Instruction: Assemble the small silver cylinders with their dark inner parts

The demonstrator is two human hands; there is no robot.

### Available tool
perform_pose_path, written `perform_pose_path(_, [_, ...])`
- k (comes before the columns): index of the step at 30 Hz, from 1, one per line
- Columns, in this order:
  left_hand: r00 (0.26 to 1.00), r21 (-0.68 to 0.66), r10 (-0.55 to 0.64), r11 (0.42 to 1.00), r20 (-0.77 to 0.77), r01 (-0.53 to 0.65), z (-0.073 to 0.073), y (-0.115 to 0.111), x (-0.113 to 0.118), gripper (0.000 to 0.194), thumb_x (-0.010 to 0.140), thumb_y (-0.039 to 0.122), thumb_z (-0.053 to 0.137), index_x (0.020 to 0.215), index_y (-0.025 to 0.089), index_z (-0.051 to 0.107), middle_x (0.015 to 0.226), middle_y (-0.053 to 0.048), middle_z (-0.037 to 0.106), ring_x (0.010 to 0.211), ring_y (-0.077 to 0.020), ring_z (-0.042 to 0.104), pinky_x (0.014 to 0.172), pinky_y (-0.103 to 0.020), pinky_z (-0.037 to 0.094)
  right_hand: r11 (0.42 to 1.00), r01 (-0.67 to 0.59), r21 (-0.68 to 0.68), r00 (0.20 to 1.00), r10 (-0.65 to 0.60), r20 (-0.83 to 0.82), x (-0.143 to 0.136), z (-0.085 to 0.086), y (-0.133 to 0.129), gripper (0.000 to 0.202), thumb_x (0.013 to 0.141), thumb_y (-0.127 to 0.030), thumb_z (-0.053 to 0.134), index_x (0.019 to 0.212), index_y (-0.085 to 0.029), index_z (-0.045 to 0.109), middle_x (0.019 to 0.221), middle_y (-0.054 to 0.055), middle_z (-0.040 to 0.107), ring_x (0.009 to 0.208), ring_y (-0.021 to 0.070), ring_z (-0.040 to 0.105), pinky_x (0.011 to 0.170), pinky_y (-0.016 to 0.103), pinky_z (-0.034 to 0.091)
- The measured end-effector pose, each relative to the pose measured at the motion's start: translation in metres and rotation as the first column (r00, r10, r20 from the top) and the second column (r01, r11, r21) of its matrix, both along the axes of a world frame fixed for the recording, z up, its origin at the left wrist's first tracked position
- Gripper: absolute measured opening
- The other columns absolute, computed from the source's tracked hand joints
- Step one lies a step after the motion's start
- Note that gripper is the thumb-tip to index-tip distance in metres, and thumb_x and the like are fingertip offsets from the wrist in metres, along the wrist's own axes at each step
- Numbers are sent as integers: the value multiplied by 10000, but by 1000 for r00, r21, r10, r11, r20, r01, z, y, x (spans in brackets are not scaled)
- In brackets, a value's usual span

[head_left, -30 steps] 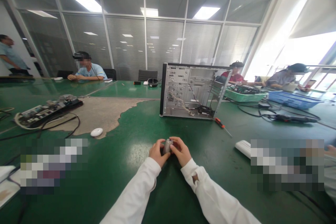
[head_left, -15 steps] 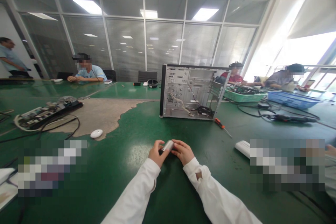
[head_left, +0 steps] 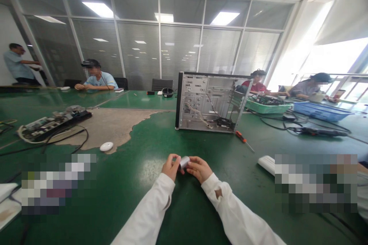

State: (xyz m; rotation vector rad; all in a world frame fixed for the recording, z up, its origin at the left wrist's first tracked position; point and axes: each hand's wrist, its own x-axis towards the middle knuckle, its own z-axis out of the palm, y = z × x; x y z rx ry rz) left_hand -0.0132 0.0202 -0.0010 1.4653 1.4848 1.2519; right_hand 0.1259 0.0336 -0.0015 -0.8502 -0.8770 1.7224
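Observation:
A small silver-grey cylindrical piece is held between my two hands above the green table; its exact kind is too small to tell. The fingers of my left hand close on its left end. From the other side, my right hand pinches its right end. Beyond my hands an opened computer case stands upright, with loose cables and a dark part inside. An orange-handled screwdriver lies by the case's right front corner.
Left of me lie a white round item, a circuit assembly with cables, and a worn bare patch. At right are a green basket, a blue basket and a corded tool. Several people are around the table.
The silver cylindrical piece has turned a little between my fingers, and my grip on it has shifted. At the far left, a standing person has reached an arm forward.

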Motion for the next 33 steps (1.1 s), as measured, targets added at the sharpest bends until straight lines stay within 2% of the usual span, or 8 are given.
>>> perform_pose_path(8, [999,49,-51,998,4,51,0,-1,2,349,738,504,335,838,187,443,427,36,568,467,-139,549,511,-241,390,1000,21,8,1000,-21,21,-2,1,-1,347,442,-267,735,689,-151,522,575,-2,588,560,136,585,496,236,447])
perform_pose_path(14, [987,146,-145,980,68,134,-1,-5,6,341,662,345,535,918,179,382,577,23,604,520,-126,582,570,-247,448,998,30,-58,1000,-29,6,-3,4,0,304,486,-298,721,631,-141,505,506,20,584,501,121,571,475,220,436])
perform_pose_path(18, [989,176,-142,975,42,132,2,-7,5,361,642,259,552,951,170,390,646,2,622,548,-127,592,603,-255,460,997,3,-76,1000,-3,6,-2,6,-1,291,501,-306,716,606,-128,511,497,36,583,483,122,567,468,224,436])
perform_pose_path(23, [993,177,-119,977,-3,118,5,-7,4,360,651,281,550,966,164,421,584,21,602,527,-124,578,590,-251,453,992,-88,-88,996,90,17,1,8,-2,265,554,-335,681,610,-117,540,509,37,591,478,107,563,461,206,431])
perform_pose_path(29, [993,237,-42,969,-107,67,9,-8,2,338,622,276,582,930,170,492,552,42,545,533,-99,518,610,-234,435,973,-199,-119,978,205,43,3,10,-3,232,629,-327,626,627,-101,570,534,60,599,494,108,568,473,203,432])
perform_pose_path(33, [979,271,-36,958,-200,90,14,-13,2,336,632,269,581,951,185,514,586,31,525,589,-113,505,642,-250,430,965,-220,-140,973,228,43,4,8,-2,240,671,-351,577,631,-114,570,520,51,589,493,108,567,494,215,444])
